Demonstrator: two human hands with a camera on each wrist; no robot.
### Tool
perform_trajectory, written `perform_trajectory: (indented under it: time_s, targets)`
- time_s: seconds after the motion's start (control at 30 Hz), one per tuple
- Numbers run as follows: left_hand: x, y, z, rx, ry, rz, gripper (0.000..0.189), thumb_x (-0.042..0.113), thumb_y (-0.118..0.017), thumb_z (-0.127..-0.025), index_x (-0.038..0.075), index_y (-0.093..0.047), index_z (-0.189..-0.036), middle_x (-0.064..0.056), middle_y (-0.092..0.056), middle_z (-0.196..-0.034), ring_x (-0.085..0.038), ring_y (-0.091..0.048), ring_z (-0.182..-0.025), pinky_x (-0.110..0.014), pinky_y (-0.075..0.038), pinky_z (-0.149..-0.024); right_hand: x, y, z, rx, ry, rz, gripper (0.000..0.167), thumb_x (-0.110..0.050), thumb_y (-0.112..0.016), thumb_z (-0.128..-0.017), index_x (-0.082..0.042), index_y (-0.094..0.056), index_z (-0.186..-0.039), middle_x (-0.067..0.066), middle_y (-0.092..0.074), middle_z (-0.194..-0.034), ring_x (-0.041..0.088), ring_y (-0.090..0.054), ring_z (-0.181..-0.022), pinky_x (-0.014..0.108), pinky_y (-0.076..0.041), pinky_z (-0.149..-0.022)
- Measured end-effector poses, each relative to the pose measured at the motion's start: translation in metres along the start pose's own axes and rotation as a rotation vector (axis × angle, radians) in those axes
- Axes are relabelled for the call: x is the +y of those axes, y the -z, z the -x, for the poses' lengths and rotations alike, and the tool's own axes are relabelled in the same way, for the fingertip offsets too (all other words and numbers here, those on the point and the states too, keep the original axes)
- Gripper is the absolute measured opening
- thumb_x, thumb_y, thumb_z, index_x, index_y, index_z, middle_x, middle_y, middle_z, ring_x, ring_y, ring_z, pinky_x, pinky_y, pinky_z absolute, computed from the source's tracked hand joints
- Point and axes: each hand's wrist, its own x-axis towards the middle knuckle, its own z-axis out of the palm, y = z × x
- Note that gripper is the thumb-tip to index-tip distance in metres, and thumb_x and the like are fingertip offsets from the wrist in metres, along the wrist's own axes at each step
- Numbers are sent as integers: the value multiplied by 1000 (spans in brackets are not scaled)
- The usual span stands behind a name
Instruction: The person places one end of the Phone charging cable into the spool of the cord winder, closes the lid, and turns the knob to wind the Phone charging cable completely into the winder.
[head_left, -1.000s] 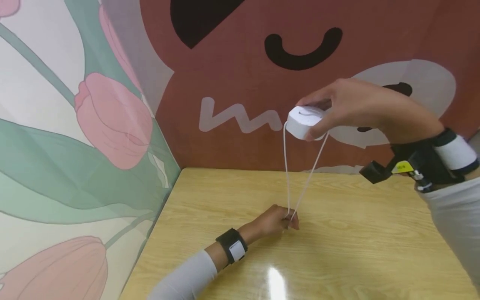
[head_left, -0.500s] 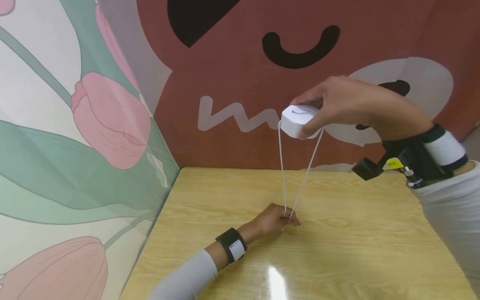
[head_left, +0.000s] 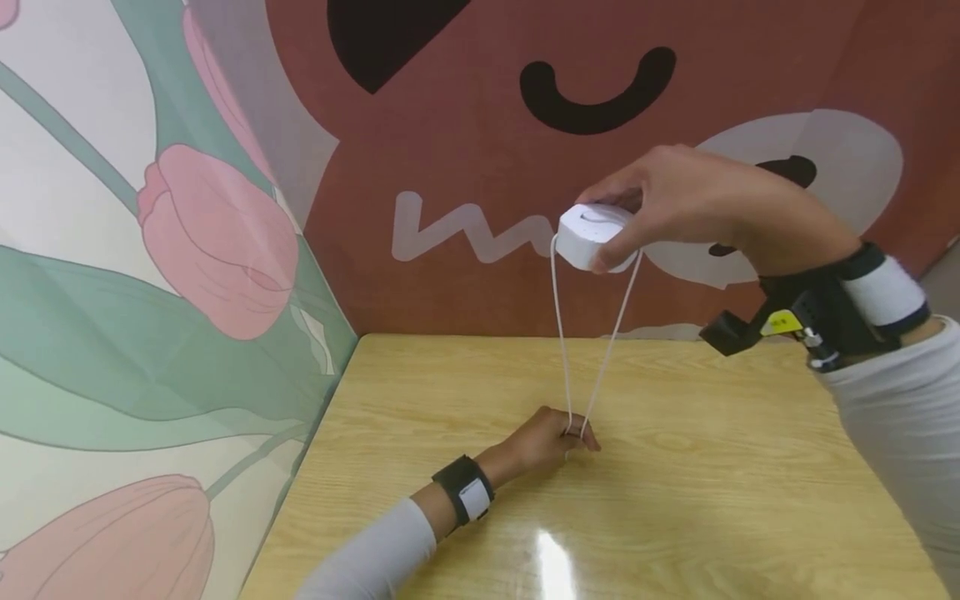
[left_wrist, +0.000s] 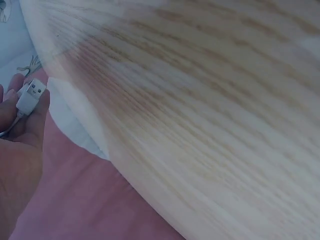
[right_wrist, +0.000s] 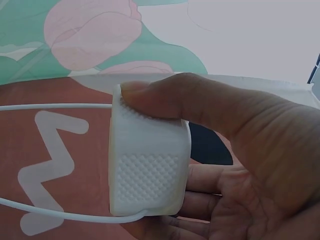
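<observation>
In the head view my right hand (head_left: 697,200) grips a white cable reel (head_left: 579,237), raised in front of the wall, with thumb and fingers on opposite sides. The right wrist view shows the bumpy texture on the reel's side (right_wrist: 147,177). Two strands of white USB cable (head_left: 561,333) run down from the reel, one from each side. They meet at my left hand (head_left: 536,442), which is low over the table. Between its thumb and fingers this hand pinches the cable's USB plug (left_wrist: 31,96), metal end facing out. Where the other strand ends is unclear.
A wood-grain table (head_left: 712,467) lies below both hands. A reddish-brown cartoon wall (head_left: 450,292) rises at the back, and a tulip-patterned wall (head_left: 217,242) stands on the left. Each wrist wears a strap; a camera mount (head_left: 780,325) juts from the right one.
My right hand has shifted slightly left with the reel, and the strands' upper ends went with it. My left hand stays nearly where it was. The head view has moved a little.
</observation>
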Motion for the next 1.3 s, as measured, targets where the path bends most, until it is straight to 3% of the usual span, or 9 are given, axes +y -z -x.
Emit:
perform_trajectory:
  time_s: [0.23, 0.5, 0.7, 0.83, 1.3]
  targets:
    - [3, 0, -1, -59, -19, -54, 15, 8, -66, -99, 17, -78, -97, 12, -77, -100, 5, -66, -104, -7, -51, -85, -4, -3, -2, -18, -7, 19, 84, -51, -90, -72, -24, -60, -145, 13, -67, -131, 29, -60, -105, 35, -47, -77]
    - [8, 3, 0, -117, 38, -134, 15, 13, -67, -99, 20, -79, -94, 14, -77, -94, 8, -66, -95, -8, -50, -88, -5, -5, -2, -11, -6, 53, 82, -52, -89, -71, -26, -61, -144, 13, -69, -126, 27, -61, -100, 34, -46, -74]
    - [3, -1, 2, -65, -9, -66, 18, 10, -66, -100, 20, -80, -101, 15, -77, -108, 6, -65, -109, -8, -49, -92, -3, -2, 1, -11, -27, 2, 83, -56, -88, -73, -26, -59, -145, 13, -68, -129, 27, -59, -103, 35, -46, -74]
    - [-1, -3, 1, -18, -8, -53, 21, 7, -65, -99, 22, -80, -101, 17, -76, -109, 6, -64, -111, -8, -49, -93, -2, -1, 0, -10, -35, -31, 85, -56, -88, -72, -26, -59, -146, 14, -67, -133, 27, -59, -105, 35, -46, -75]
    - [-2, -5, -1, 1, 6, -49, 26, 4, -63, -100, 23, -80, -103, 16, -77, -111, 6, -64, -111, -7, -49, -91, 2, -3, -1, -11, 2, -7, 80, -53, -88, -74, -23, -61, -143, 11, -68, -131, 25, -62, -104, 35, -47, -78]
